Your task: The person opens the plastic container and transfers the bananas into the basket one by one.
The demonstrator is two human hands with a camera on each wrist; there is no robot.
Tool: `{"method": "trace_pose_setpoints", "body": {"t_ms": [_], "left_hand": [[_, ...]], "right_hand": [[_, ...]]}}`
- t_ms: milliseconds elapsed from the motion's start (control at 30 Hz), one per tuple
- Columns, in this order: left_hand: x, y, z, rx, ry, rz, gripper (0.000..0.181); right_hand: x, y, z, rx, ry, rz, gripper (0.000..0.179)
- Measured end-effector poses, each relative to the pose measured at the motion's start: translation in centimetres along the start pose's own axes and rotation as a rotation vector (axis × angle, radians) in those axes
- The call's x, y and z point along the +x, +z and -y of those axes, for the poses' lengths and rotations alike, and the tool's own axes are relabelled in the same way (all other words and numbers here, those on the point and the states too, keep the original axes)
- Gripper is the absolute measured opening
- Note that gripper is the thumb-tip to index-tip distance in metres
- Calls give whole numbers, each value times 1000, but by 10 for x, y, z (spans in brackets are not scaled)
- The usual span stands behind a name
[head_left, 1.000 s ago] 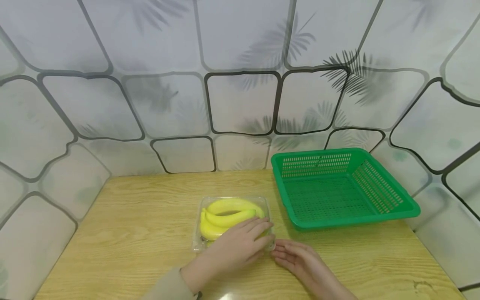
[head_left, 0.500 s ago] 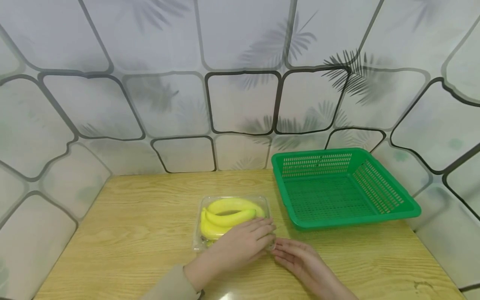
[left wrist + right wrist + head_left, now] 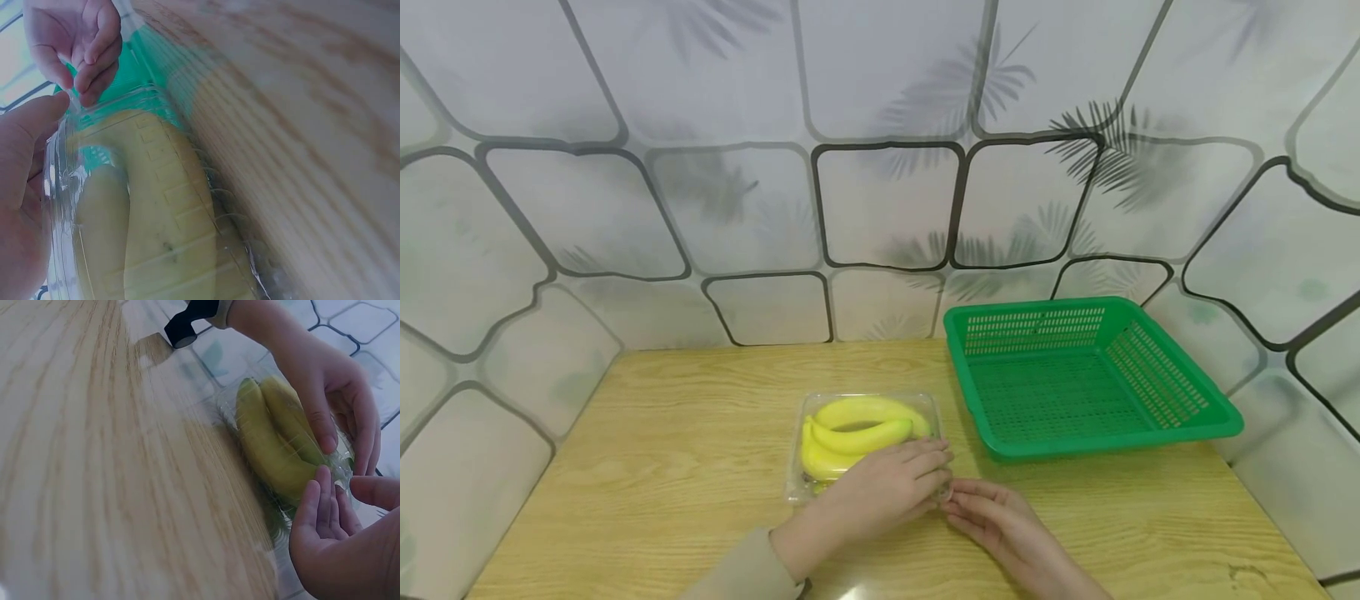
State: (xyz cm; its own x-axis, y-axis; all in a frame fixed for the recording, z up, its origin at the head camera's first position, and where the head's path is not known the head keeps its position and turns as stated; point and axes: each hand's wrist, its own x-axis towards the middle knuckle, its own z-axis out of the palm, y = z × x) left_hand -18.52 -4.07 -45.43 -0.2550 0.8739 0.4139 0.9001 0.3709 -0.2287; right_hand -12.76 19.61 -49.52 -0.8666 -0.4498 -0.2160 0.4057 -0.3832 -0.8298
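Observation:
A clear plastic clamshell box holding several yellow bananas sits on the table in the head view. Its lid lies over the fruit. Across the lid's right front corner reaches my left hand, its thumb and fingers bent about that corner. My right hand is at the same corner from the right, fingertips and thumb at the box edge. In the right wrist view, both hands meet at the end of the box; the exact edge they pinch is partly hidden. Bananas show through the plastic in the left wrist view.
A green slotted plastic basket stands to the right, behind my right hand, with nothing in it. The wooden table ends at a patterned wall covering at the back and sides.
Both hands stay at the box corner. My left hand has slid slightly right, and my right fingers have drawn a little closer together. Box and basket have not moved.

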Motion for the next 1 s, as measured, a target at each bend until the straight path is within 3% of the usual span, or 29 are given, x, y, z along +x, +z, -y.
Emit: {"method": "trace_pose_setpoints", "body": {"t_ms": [167, 400, 633, 1000], "left_hand": [[1, 1, 1, -3, 10, -31, 27], [3, 1, 2, -19, -1, -26, 26], [3, 1, 2, -111, -46, -23, 27], [4, 3, 0, -100, -58, -19, 31]], "right_hand": [[2, 3, 0, -37, 19, -36, 24], [5, 7, 0, -65, 62, -93, 19], [7, 5, -2, -58, 63, -105, 19], [5, 5, -4, -42, 55, -96, 20]]}}
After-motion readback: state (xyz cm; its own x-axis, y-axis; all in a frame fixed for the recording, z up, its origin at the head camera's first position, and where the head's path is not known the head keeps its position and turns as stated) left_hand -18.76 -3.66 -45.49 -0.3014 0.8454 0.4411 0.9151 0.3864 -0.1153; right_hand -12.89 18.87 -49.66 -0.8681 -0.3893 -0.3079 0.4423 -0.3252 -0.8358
